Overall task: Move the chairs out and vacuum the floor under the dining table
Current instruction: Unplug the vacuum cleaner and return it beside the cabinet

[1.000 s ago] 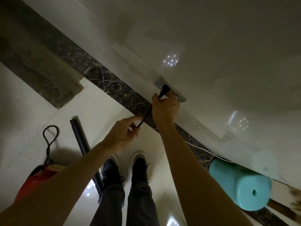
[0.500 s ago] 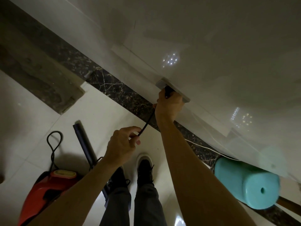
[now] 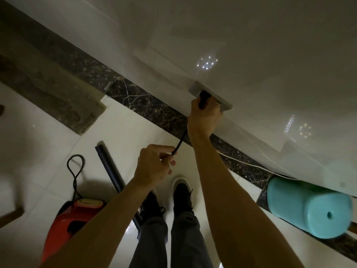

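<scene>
At the near left, the red vacuum cleaner sat on the pale floor. Its dark wand lay just beside it, with a loop of black cable beyond. A teal plastic object sat at the right, against the wall's foot. Above the shoes, the left hand pinched the power cord between thumb and fingers. Farther on, the right hand gripped the black plug at the grey socket plate on the far white wall; how deep the plug sat could not be told.
</scene>
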Motion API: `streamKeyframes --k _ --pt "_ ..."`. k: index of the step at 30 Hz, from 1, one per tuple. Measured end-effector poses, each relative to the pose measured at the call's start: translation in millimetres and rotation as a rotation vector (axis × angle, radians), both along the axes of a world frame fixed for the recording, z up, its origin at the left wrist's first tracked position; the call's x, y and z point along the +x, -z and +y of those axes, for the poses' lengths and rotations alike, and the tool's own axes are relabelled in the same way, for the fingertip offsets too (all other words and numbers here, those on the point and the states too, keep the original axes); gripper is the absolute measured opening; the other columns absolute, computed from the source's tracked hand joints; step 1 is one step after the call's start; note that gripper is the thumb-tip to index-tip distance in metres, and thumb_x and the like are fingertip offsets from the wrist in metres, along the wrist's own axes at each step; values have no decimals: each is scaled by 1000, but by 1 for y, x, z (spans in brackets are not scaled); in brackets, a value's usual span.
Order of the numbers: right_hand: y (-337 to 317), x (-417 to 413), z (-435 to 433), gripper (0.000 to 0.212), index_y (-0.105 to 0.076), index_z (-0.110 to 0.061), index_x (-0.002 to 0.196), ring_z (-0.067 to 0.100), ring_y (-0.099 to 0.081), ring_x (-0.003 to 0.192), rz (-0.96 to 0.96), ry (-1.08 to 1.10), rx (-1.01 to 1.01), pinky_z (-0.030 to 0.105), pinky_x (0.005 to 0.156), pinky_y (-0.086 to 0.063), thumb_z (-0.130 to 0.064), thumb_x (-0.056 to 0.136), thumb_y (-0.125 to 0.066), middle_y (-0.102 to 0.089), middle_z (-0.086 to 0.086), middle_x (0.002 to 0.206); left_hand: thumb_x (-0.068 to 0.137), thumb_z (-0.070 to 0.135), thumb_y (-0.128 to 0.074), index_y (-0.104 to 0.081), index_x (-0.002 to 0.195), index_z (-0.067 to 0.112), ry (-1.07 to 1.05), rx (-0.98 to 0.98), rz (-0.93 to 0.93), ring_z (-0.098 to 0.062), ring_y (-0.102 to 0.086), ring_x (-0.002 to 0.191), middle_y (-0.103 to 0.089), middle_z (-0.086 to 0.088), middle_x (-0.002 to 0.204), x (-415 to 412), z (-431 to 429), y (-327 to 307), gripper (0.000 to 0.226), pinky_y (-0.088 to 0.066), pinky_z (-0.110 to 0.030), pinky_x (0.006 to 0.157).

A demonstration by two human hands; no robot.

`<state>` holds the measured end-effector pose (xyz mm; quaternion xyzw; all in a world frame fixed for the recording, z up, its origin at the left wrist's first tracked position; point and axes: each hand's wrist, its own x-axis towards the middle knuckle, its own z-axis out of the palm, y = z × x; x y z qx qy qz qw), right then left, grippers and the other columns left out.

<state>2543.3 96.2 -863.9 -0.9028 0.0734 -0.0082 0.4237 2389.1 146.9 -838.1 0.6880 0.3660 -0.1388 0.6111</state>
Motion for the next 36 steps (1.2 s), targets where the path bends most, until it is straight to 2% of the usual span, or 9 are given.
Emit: streamKeyframes --k 5,10,17,20,24,28,30,34,36 --pt "2 0 -2 18 -55 -8 75 22 -58 60 -70 -27 -4 35 57 -55 -6 90 -64 -57 7 69 92 2 -64 -74 106 9 -26 -80 18 -13 -68 53 -73 -4 76 1 -2 -3 18 -48 -16 48" --pt "18 -1 -4 14 -61 1 88 24 -62 67 -103 -47 -48 38 61 -58 -13 92 -61 -64 13 81 93 4 -63 -73 108 10 4 -118 56 -21 -71 61 -74 -8 82 3 1 0 19 -56 -24 54" --pt "2 0 3 13 -62 2 84 16 -58 60 -95 -3 -41 33 60 -57 -8 92 -62 -58 4 71 92 1 -63 -73 104 11 -23 -109 41 -21 -71 61 -74 -8 80 4 -3 -2 18 -58 -28 56" --pt "14 -8 0 16 -62 1 95 16 -56 63 59 -32 -48 30 61 -54 -15 94 -61 -50 -8 70 90 1 -67 -74 89 18 -4 -68 54 -19 -70 57 -73 -9 77 -3 -9 9 19 -61 -35 60" --pt "79 -114 -32 49 -60 -18 123 21 -66 87 495 -240 -232 33 80 -56 -53 90 -48 -68 2 102 88 4 -69 -66 66 26 317 -22 343 -10 -64 56 -63 1 69 -91 -16 13 31 -58 -27 64" --pt "59 -164 -34 25 -60 -11 81 28 -60 55 638 -175 -27 42 57 -56 -28 98 -55 -63 7 67 87 -8 -66 -76 75 32 48 -107 433 -40 -70 64 -73 -4 71 -149 8 35 42 -58 -59 63" --pt "54 -161 -31 24 -62 -13 85 25 -63 53 606 -156 -2 44 53 -57 -31 99 -55 -62 2 65 87 -8 -66 -75 85 25 8 -124 382 -38 -70 60 -75 -3 72 -149 8 37 34 -59 -53 60" --pt "42 -156 -10 31 -68 -4 96 21 -65 50 493 -268 -55 41 51 -59 -32 99 -55 -68 7 68 86 -11 -65 -75 87 6 -133 -146 341 -19 -69 52 -73 -7 70 -149 2 29 19 -51 -24 45" --pt "32 -154 1 33 -70 -2 97 18 -65 46 421 -333 -67 37 49 -58 -31 99 -55 -70 10 68 85 -9 -67 -74 92 2 -188 -157 324 -22 -71 55 -74 -3 68 -150 6 25 15 -54 -21 48"
